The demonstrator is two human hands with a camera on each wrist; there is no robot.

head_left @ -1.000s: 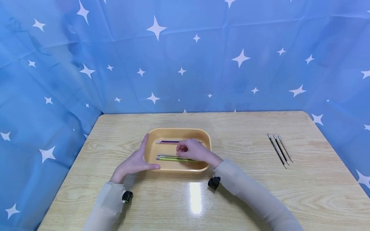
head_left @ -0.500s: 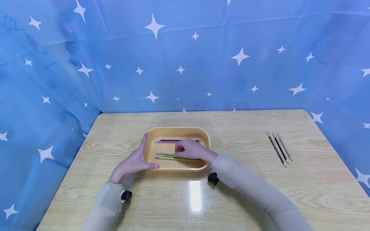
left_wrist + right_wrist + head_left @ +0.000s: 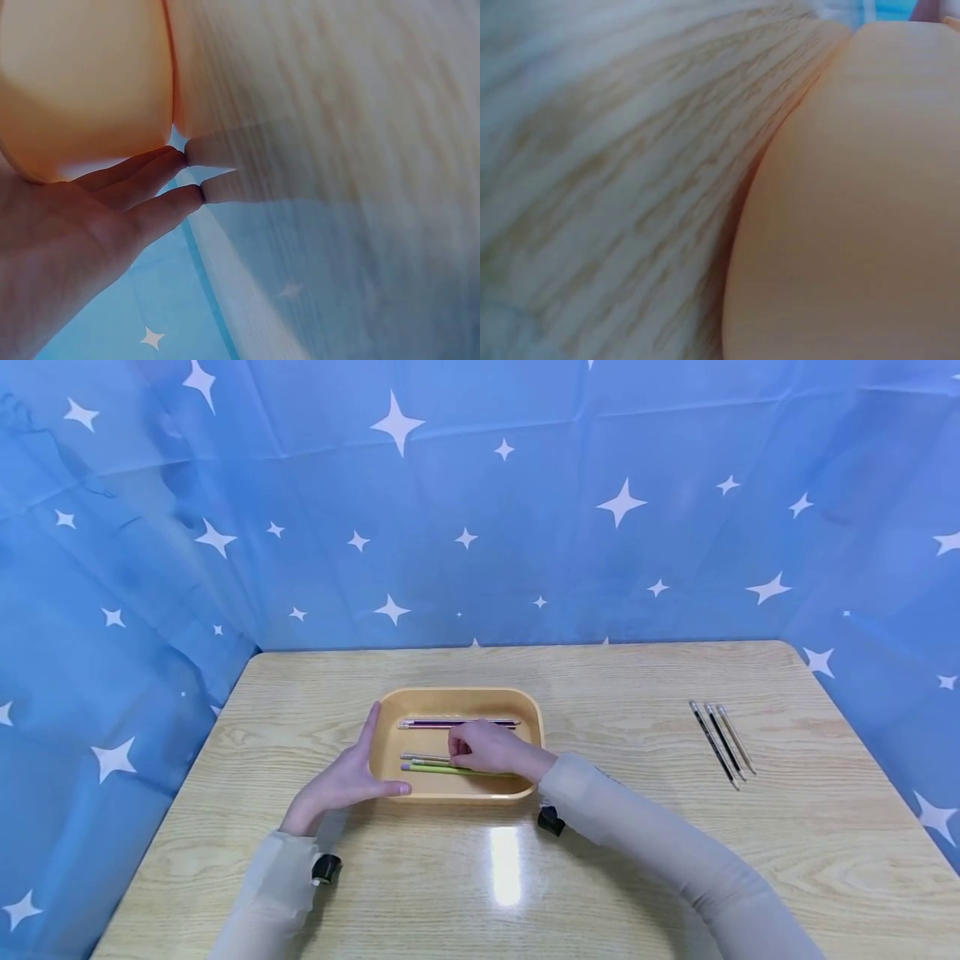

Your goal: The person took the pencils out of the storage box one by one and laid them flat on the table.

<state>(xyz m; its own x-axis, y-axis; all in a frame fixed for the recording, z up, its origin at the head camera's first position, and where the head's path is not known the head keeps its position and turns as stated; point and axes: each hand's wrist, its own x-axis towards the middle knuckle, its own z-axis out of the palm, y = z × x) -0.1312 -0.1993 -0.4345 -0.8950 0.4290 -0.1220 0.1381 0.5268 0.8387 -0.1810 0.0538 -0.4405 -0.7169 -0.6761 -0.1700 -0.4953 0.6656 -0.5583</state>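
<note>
A peach rectangular tray [image 3: 457,797] lies on the table. At its left end my left hand [image 3: 352,777] spans the side, thumb along the front rim and fingers against the outer wall; in the left wrist view the fingers [image 3: 161,169] look straight. My right hand [image 3: 487,747] reaches over the right end into the tray. Its curled fingertips pinch among the pencils of the front group, where a yellow-green pencil [image 3: 427,769] lies beside a grey-gold pencil [image 3: 420,757]. Behind them are purple pencils [image 3: 431,724]. The right wrist view shows the tray's outer wall [image 3: 855,210], no hand.
Three pencils, two dark [image 3: 712,743] and one tan [image 3: 737,739], lie side by side on the right of the wooden table [image 3: 615,693]. A blue star-patterned curtain [image 3: 525,527] hangs behind and beside the table.
My right hand has lowered its fingertips onto the front pencils and curled them tighter. The left hand stays at the tray's end. The whole head view has drifted slightly.
</note>
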